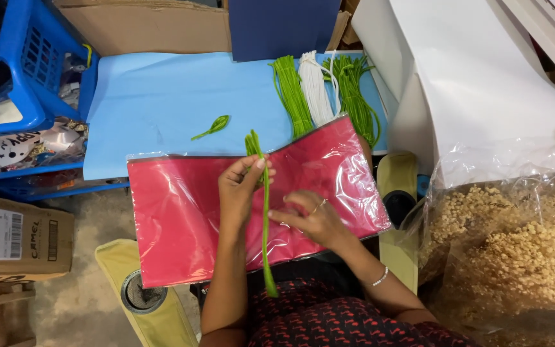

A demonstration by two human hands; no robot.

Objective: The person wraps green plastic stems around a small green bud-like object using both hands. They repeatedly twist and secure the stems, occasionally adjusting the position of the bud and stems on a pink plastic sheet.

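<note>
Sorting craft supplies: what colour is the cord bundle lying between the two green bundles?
White cord bundle, between the green bundles, clearest in the head view.

Green cord (265, 218) in both hands (over red packet (181, 218)).

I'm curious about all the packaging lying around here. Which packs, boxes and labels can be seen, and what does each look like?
Red paper pack: on the lap, flat, in clear wrap.
Cardboard box: far left, brown, with a white barcode label.
Clear bag: right, crinkled, full of small beige dried flowers.
Big carton: top, brown, plain.
</note>
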